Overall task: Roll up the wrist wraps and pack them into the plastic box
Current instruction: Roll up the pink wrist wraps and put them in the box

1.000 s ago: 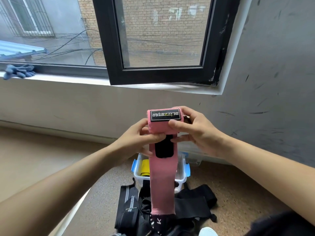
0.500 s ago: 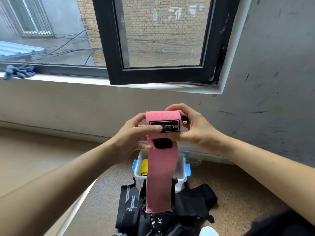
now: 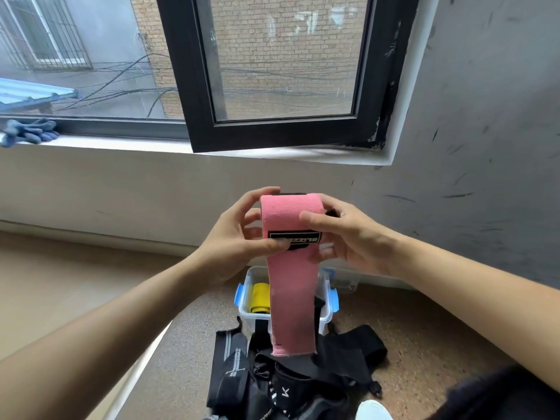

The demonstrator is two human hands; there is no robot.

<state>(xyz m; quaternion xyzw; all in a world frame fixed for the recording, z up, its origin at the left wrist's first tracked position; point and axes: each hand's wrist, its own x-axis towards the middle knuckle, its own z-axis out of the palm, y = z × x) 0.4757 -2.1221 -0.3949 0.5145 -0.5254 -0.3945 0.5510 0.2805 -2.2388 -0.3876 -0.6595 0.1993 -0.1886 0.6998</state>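
Both hands hold the partly rolled pink wrist wrap in mid-air: the left hand pinches it, thumb on the black label, and the right hand curls round the other end. The label's lettering is half covered and unreadable. The hanging tail hides much of the plastic box on the floor; a yellow roll shows inside. Black wraps in front are cut off below

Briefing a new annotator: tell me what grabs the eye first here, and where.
A pink wrist wrap is held up at centre, left hand and right hand gripping its rolled top, the tail hanging loose. Beneath it on the floor stands the plastic box with a yellow roll inside, black wraps heaped on its near side.
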